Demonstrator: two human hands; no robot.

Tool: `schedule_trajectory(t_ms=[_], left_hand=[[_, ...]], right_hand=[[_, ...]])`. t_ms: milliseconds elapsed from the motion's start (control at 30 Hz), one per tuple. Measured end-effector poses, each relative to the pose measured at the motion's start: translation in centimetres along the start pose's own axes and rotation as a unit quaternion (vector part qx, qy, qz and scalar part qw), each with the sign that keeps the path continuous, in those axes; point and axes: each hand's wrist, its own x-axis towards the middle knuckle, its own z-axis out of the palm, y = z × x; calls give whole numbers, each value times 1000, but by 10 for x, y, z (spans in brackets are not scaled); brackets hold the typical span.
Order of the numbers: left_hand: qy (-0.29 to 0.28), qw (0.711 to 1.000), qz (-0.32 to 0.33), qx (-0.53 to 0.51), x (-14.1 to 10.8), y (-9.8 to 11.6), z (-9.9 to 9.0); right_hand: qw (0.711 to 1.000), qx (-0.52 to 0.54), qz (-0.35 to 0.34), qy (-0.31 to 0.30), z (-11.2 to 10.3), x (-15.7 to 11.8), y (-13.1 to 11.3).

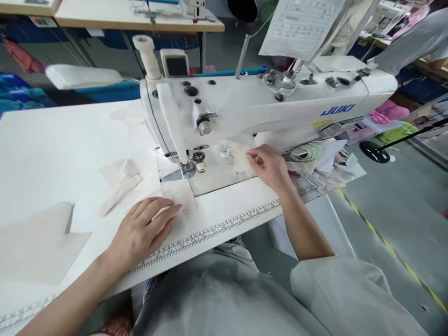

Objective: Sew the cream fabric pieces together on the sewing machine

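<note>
My left hand [147,226] lies flat with fingers stretched over a cream fabric piece [180,193] in front of the needle and presser foot [187,168]. To the right, my right hand [268,165] is closed, thumb and fingertips pinching the edge of another cream fabric piece [241,156] under the arm of the white sewing machine [238,105]. Left of the needle lies a small pleated fabric piece [121,184] on the white table. Larger cream panels [38,247] are stacked at the far left.
A printed ruler [217,226] runs along the table's front edge. Green cord [308,151] and scraps [336,163] crowd the right end. A paper sheet [303,28] hangs above the machine. Behind stands another worktable [115,16]; a black round base [374,151] is on the floor.
</note>
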Motion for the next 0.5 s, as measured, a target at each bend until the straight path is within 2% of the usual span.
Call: schedule_trajectory(t_ms=[100, 267, 367, 500], left_hand=[[-16, 1000, 7, -11, 9, 8, -6], [-63, 994, 11, -84, 43, 30, -6], [-75, 990, 19, -116, 78, 38, 15], [-42, 991, 8, -130, 135, 29, 66]], right_hand=[[998, 38, 42, -32, -6, 1, 27], [993, 50, 67, -87, 10, 3, 34], [992, 57, 68, -89, 18, 3, 34], [993, 76, 55, -69, 20, -1, 34]])
